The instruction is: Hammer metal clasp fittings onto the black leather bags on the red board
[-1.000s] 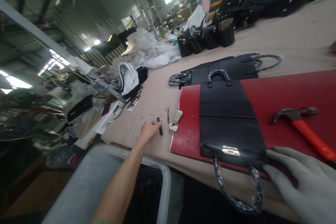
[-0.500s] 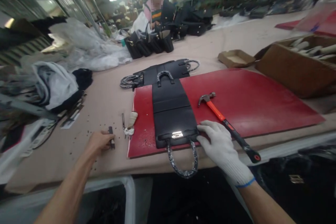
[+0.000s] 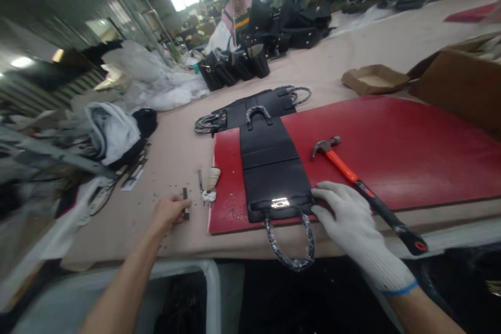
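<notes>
Only view shifted, work no further: left hand [image 3: 169,212], fingers clamped on bar [image 3: 186,214]; right hand [image 3: 350,214], fingers apart, bag [image 3: 274,177] at tips.

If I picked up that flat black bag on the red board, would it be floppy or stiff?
The bag would probably bend across its middle, where a crease runs. The end with the shiny clasp may droop, since metal adds weight. Its nearer handle could feel slippery, because it seems wrapped in plastic.
</notes>
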Action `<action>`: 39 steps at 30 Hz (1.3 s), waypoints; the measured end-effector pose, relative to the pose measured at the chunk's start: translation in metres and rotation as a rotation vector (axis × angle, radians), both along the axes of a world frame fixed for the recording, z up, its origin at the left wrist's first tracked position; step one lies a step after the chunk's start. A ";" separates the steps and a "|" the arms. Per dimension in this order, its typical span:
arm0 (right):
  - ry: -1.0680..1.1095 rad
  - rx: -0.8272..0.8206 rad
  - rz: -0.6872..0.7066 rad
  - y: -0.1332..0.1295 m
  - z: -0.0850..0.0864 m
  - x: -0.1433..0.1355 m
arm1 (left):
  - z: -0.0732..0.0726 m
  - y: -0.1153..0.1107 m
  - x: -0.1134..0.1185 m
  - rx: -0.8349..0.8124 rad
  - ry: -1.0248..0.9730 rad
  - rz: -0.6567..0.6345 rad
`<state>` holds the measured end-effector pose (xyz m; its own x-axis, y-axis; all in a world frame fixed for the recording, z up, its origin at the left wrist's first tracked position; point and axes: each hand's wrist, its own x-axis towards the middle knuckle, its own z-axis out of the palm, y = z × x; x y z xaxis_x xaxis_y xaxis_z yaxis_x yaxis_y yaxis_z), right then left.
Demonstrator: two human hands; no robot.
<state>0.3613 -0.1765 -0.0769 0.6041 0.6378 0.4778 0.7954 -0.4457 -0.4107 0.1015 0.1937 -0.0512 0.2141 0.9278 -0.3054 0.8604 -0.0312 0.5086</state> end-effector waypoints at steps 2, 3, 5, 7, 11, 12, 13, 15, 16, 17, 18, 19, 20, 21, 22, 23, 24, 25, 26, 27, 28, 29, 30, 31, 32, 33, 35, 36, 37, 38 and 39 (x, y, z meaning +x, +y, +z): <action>-0.044 0.011 0.011 0.001 -0.005 0.005 | -0.002 0.002 0.000 0.011 0.019 0.000; -0.058 0.016 0.020 0.002 -0.007 0.008 | -0.002 0.003 0.000 0.029 0.032 -0.007; -0.081 0.019 0.039 0.003 -0.011 0.014 | -0.003 0.007 0.001 0.096 0.069 -0.029; -0.103 0.014 0.049 0.004 -0.014 0.017 | 0.000 0.008 0.005 0.192 0.110 -0.056; -0.125 0.012 0.043 0.005 -0.014 0.016 | 0.010 0.000 0.029 0.303 0.119 -0.159; -0.115 0.013 0.035 0.005 -0.013 0.015 | 0.013 -0.003 0.037 0.288 0.106 -0.206; -0.098 0.012 0.027 0.004 -0.012 0.013 | 0.015 -0.006 0.045 0.255 0.096 -0.264; -0.055 0.006 0.015 0.003 -0.009 0.009 | 0.018 -0.010 0.061 0.173 0.109 -0.373; -0.034 0.003 0.012 0.003 -0.007 0.007 | 0.018 -0.011 0.068 0.141 0.134 -0.406; -0.016 0.000 0.011 0.002 -0.005 0.005 | 0.018 -0.012 0.074 0.115 0.162 -0.421; -0.002 -0.003 0.012 0.002 -0.003 0.003 | 0.017 -0.011 0.078 0.094 0.177 -0.419; 0.008 -0.006 0.013 0.001 -0.001 0.001 | 0.015 -0.010 0.081 0.069 0.177 -0.400; 0.017 -0.008 0.011 0.001 0.001 -0.001 | 0.014 -0.008 0.083 0.030 0.163 -0.377; 0.025 -0.008 0.006 0.001 0.002 -0.002 | 0.013 -0.006 0.082 -0.022 0.134 -0.355; 0.033 -0.005 0.000 0.001 0.003 -0.003 | 0.013 -0.004 0.081 -0.080 0.093 -0.332; 0.042 -0.002 -0.006 0.001 0.004 -0.005 | 0.013 -0.002 0.078 -0.137 0.045 -0.300; 0.051 0.002 -0.009 0.001 0.005 -0.006 | 0.015 -0.002 0.074 -0.186 -0.019 -0.262; 0.061 0.006 -0.009 0.001 0.006 -0.006 | 0.018 -0.003 0.069 -0.227 -0.105 -0.223; 0.070 0.009 -0.007 0.001 0.007 -0.007 | 0.022 -0.004 0.064 -0.254 -0.216 -0.182; 0.078 0.012 -0.003 0.001 0.007 -0.007 | 0.025 -0.008 0.059 -0.269 -0.338 -0.138; 0.085 0.014 0.002 0.000 0.007 -0.008 | 0.029 -0.012 0.055 -0.269 -0.464 -0.095; 0.092 0.018 0.007 0.000 0.007 -0.008 | 0.031 -0.018 0.052 -0.260 -0.585 -0.058; 0.098 0.021 0.010 0.000 0.007 -0.008 | 0.034 -0.025 0.050 -0.246 -0.691 -0.030; 0.101 0.021 0.012 -0.001 0.007 -0.008 | 0.035 -0.034 0.050 -0.232 -0.777 -0.011; 0.104 0.017 0.012 -0.001 0.007 -0.008 | 0.035 -0.043 0.051 -0.223 -0.848 -0.006; 0.107 0.007 0.010 -0.001 0.007 -0.008 | 0.035 -0.054 0.054 -0.221 -0.908 -0.010; 0.112 -0.020 0.005 -0.002 0.008 -0.009 | 0.033 -0.079 0.065 -0.228 -0.997 -0.035; 0.116 -0.034 0.004 -0.002 0.009 -0.009 | 0.031 -0.091 0.072 -0.238 -1.034 -0.049; 0.120 -0.043 0.007 -0.003 0.009 -0.009 | 0.028 -0.104 0.079 -0.254 -1.067 -0.065; 0.125 -0.048 0.010 -0.003 0.010 -0.009 | 0.024 -0.116 0.086 -0.274 -1.096 -0.081; 0.128 -0.049 0.013 -0.003 0.010 -0.009 | 0.021 -0.127 0.093 -0.296 -1.117 -0.103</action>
